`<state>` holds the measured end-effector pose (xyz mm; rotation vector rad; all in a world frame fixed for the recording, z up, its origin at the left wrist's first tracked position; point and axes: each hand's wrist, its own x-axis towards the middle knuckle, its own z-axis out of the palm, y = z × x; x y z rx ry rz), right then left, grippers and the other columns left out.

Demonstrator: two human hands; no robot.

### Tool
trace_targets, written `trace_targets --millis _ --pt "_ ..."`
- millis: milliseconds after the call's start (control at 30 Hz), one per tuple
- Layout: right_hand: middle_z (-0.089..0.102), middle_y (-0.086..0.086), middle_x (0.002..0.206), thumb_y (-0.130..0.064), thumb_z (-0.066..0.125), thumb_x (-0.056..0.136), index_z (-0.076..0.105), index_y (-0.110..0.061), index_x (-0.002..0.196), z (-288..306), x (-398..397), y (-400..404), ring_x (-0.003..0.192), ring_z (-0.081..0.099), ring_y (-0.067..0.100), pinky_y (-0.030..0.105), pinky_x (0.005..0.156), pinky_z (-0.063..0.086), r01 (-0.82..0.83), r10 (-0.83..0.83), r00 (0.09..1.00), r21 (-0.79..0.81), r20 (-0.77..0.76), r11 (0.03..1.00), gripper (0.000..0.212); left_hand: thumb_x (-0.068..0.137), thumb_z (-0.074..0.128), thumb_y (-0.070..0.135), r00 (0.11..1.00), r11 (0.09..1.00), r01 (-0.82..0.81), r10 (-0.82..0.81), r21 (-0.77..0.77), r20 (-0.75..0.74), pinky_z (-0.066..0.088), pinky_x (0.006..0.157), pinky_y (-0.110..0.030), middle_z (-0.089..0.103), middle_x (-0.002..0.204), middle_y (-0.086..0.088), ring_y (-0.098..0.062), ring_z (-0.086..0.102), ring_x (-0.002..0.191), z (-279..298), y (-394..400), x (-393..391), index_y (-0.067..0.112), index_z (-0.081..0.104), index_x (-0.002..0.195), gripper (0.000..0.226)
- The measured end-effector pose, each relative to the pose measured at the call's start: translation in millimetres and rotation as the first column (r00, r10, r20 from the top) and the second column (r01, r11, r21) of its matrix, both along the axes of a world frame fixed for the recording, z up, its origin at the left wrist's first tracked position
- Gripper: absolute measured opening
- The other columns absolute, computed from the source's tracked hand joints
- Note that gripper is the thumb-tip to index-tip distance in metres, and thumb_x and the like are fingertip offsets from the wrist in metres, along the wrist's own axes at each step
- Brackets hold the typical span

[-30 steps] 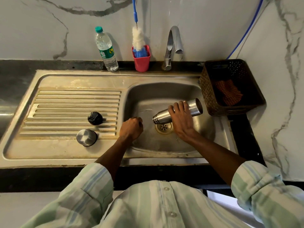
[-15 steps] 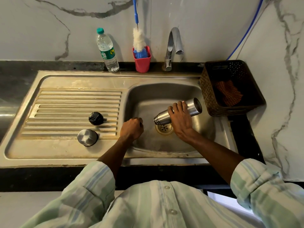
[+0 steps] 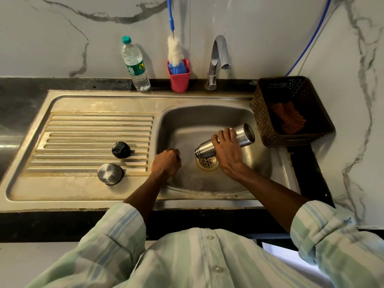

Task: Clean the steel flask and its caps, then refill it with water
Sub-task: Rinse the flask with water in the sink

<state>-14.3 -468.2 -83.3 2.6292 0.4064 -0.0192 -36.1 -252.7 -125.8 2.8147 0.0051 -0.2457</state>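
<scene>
While the right hand (image 3: 228, 154) grips the flask (image 3: 225, 140) over the basin (image 3: 187, 125), its fingers (image 3: 223, 135) are curled round the steel body near the middle. The flask lies tilted, its neck low and just above the drain (image 3: 207, 162), its base raised toward the basket (image 3: 291, 111). Whether anything runs from the neck cannot be told.

The left hand (image 3: 166, 163) hangs over the basin's left side with its fingers curled into a loose fist, and nothing shows in its grip. It is apart from the flask.

Two caps sit on the ribbed drainboard (image 3: 93, 132) to the left: a black cap (image 3: 121, 150) farther back and a steel cap (image 3: 110, 173) nearer the front edge, close together but not touching.

Along the back of the counter (image 3: 31, 96) stand a water bottle (image 3: 135, 64) with a green top, a red cup (image 3: 179, 76) holding a long brush (image 3: 175, 53) with a blue handle, and the tap (image 3: 218, 59). An orange checked cloth (image 3: 287, 118) lies inside the basket, which sits right of the basin. Striped sleeves show at the bottom.
</scene>
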Motion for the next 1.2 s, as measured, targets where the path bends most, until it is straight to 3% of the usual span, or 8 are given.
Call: trace_targets --millis 200,467,633,800,900,1000,1100,1200 --pt "0.055 0.014 0.124 -0.028 0.073 0.076 0.052 -0.012 0.127 0 -1 -2 0.117 0.047 0.033 0.045 0.108 0.028 0.038 -0.039 0.999 0.086 0.005 0.996 0.057 0.097 0.050 0.024 1.000 1.000 -0.010 0.010 -0.008 0.001 0.054 0.077 -0.033 0.068 0.110 -0.003 -0.021 0.066 0.090 0 -1 0 0.019 0.068 0.111 0.023" --pt "0.057 0.002 0.126 -0.024 0.071 0.072 0.050 -0.023 0.131 -1 -8 -10 0.117 0.046 0.026 0.041 0.100 0.028 0.225 -0.190 0.974 0.455 -0.122 0.862 0.063 0.096 0.056 0.017 0.976 0.968 -0.105 0.143 -0.227 0.161 0.054 0.083 -0.033 0.067 0.112 -0.005 -0.021 0.064 0.096 3 1 -4 0.015 0.068 0.113 0.021" --pt "0.064 0.003 0.117 -0.037 0.080 0.062 0.055 -0.027 0.116 10 2 2 0.109 0.055 0.027 0.040 0.090 0.038 0.473 -0.241 0.876 0.644 -0.419 0.601 0.060 0.093 0.060 0.017 0.882 0.902 -0.231 0.353 -0.366 0.313 0.052 0.081 -0.035 0.070 0.110 -0.005 -0.024 0.066 0.094 16 4 -15 0.013 0.071 0.108 0.018" --pt "0.042 0.001 0.151 -0.044 0.078 0.073 0.021 -0.034 0.153 38 12 19 0.128 0.050 0.025 0.039 0.103 0.043 0.551 0.052 0.811 0.792 -0.582 0.264 0.099 0.091 0.062 0.012 0.803 0.834 -0.215 0.447 -0.509 0.394 0.057 0.076 -0.038 0.072 0.107 -0.007 -0.023 0.068 0.089 33 12 -20 0.010 0.072 0.106 0.017" --pt "0.044 -0.002 0.148 -0.046 0.068 0.084 0.020 -0.038 0.153 60 18 39 0.116 0.057 0.019 0.036 0.096 0.048 0.704 0.250 0.682 0.709 -0.687 0.030 0.084 0.091 0.060 0.009 0.734 0.784 -0.220 0.526 -0.581 0.431 0.059 0.070 -0.033 0.071 0.103 -0.008 -0.020 0.067 0.087 51 25 -22 0.008 0.072 0.103 0.017" --pt "0.059 0.000 0.122 -0.044 0.064 0.088 0.047 -0.022 0.140 75 29 64 0.093 0.061 0.014 0.032 0.084 0.051 0.907 0.501 0.421 0.346 -0.756 -0.241 0.059 0.089 0.059 0.005 0.640 0.761 -0.250 0.594 -0.599 0.487 0.054 0.069 -0.018 0.071 0.101 -0.009 -0.017 0.066 0.085 68 50 -31 0.005 0.072 0.102 0.018" --pt "0.066 0.019 0.089 -0.048 0.077 0.072 0.059 0.000 0.105 86 35 83 0.071 0.068 0.028 0.034 0.067 0.059 0.962 0.663 0.243 0.091 -0.708 -0.257 0.060 0.090 0.061 0.003 0.592 0.753 -0.291 0.626 -0.591 0.507 0.047 0.073 -0.010 0.071 0.102 -0.012 -0.017 0.065 0.086 76 69 -36 0.002 0.072 0.105 0.018" --pt "0.059 0.024 0.101 -0.043 0.054 0.093 0.054 0.006 0.120 98 36 119 0.061 0.069 0.026 0.026 0.045 0.053 0.970 0.744 0.181 -0.009 -0.643 -0.243 0.056 0.090 0.062 0.007 0.556 0.740 -0.307 0.649 -0.598 0.519 0.054 0.079 -0.028 0.072 0.104 -0.009 -0.019 0.067 0.089 83 100 -40 0.005 0.072 0.107 0.020"
